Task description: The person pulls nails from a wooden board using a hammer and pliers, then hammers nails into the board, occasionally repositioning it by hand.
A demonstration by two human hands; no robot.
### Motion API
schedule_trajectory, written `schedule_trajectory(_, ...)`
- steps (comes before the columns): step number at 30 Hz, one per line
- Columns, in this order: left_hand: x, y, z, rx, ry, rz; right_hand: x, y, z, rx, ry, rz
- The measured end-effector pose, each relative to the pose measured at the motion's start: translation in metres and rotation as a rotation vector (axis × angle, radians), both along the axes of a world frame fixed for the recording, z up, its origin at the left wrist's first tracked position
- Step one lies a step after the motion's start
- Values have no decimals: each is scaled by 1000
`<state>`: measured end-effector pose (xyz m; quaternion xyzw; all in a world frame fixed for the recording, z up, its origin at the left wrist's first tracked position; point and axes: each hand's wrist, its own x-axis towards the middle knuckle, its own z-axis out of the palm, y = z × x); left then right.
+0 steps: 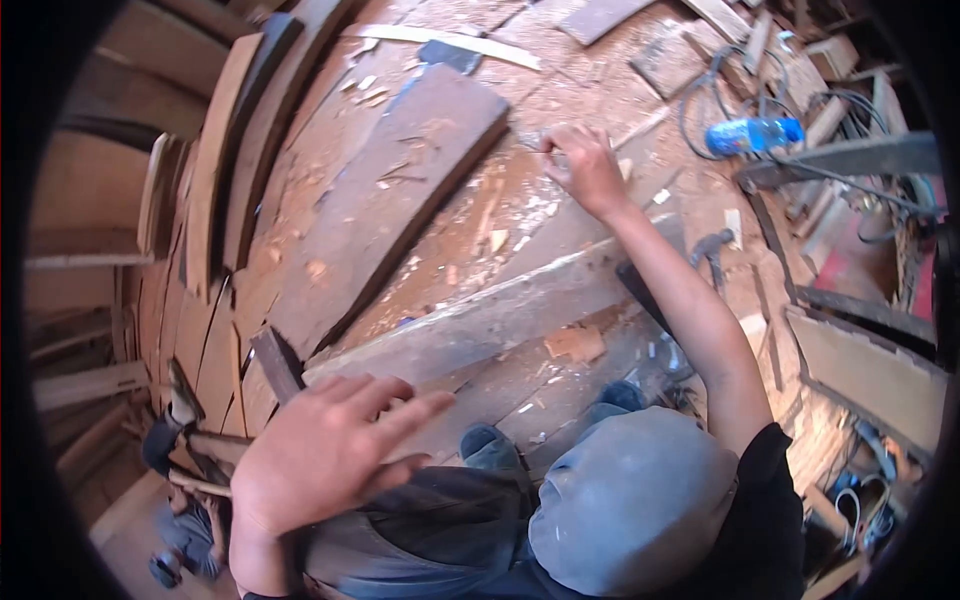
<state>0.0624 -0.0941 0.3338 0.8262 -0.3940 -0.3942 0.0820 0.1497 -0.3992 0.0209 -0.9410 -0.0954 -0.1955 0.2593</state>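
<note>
My left hand [335, 455] is raised close to the camera at the lower left, its fingers spread and nothing in them. Beneath it and beyond its fingers lies a long weathered plank [490, 315]. My right hand [588, 172] reaches forward, thumb and fingers curled together in a pinch; whatever they hold, if anything, is too small to make out. It is just right of the end of a thick dark board [400, 180] with wood shavings on top. A hammer [712, 250] lies to the right of my right forearm.
A blue-labelled plastic bottle [752, 135] lies at the upper right near cables. Several curved timbers [225, 150] lean at the upper left. Wood chips litter the plank floor. A grey cap [635, 500] fills the bottom middle. Another person [190, 535] is at the lower left.
</note>
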Motion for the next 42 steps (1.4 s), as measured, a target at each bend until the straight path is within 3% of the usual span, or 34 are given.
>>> schedule_trajectory(3,-10,12,8,-16,13,16,34,77,15,26,1,183)
schedule_trajectory(7,-18,31,16,51,4,61,53,125,17,-98,-68,240)
schedule_trajectory(10,-26,56,10,49,-4,117,36,101,22,-261,-138,249)
schedule_trajectory(13,-28,70,4,100,7,134,-7,53,27,-246,-63,165)
schedule_trajectory(18,-15,72,0,48,13,83,-124,-47,29,-146,278,-55)
schedule_trajectory(21,-12,64,2,42,1,15,-200,-59,38,-119,478,-143)
schedule_trajectory(25,-14,53,-10,-41,-23,-97,-249,-59,13,28,576,-230)
schedule_trajectory(28,-10,43,-30,-44,-10,-119,-254,-73,-6,283,726,-375)
schedule_trajectory(31,1,41,-49,-70,15,-85,-257,-70,-17,-36,572,-277)
schedule_trajectory(34,4,33,-40,-101,-130,-161,-255,-73,-2,5,883,-237)
schedule_trajectory(35,3,35,-46,-242,-148,-157,-256,-70,6,-134,800,-290)
schedule_trajectory(38,-9,30,-29,-145,-106,-189,-266,-79,48,173,697,-404)
schedule_trajectory(42,-25,38,-21,-107,-64,-210,-269,-93,84,792,252,-413)
